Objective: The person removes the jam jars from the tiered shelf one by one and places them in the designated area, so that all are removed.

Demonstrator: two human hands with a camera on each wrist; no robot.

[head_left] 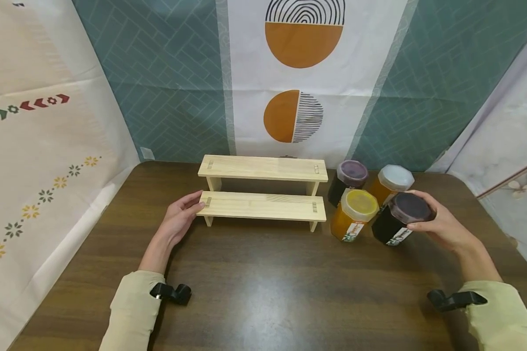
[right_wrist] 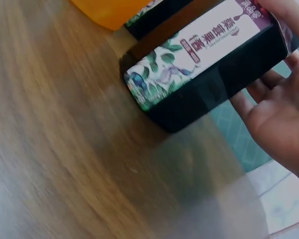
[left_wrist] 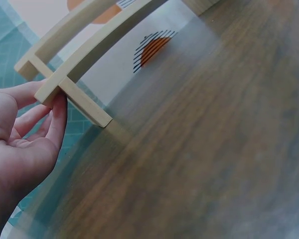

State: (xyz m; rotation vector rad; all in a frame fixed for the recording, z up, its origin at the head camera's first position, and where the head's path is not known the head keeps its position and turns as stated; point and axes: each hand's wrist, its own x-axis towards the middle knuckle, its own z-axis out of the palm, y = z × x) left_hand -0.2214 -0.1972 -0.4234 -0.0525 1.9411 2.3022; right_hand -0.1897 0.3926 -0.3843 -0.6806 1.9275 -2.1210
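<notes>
On table: right hand [head_left: 439, 225] grips dark jar [head_left: 399, 219]; left hand [head_left: 181, 219], fingers relaxed, touches wooden shelf [head_left: 263, 205].

- Bare worktop [head_left: 263, 292] lies wide open between my hands and in front of the two-tier wooden shelf [head_left: 261, 192].
- Both tiers carry nothing.
- Right of it, the yellow-lidded jar [head_left: 354, 215], purple-lidded jar [head_left: 348, 181] and white-lidded jar [head_left: 391, 183] crowd together, blocking passage.
</notes>
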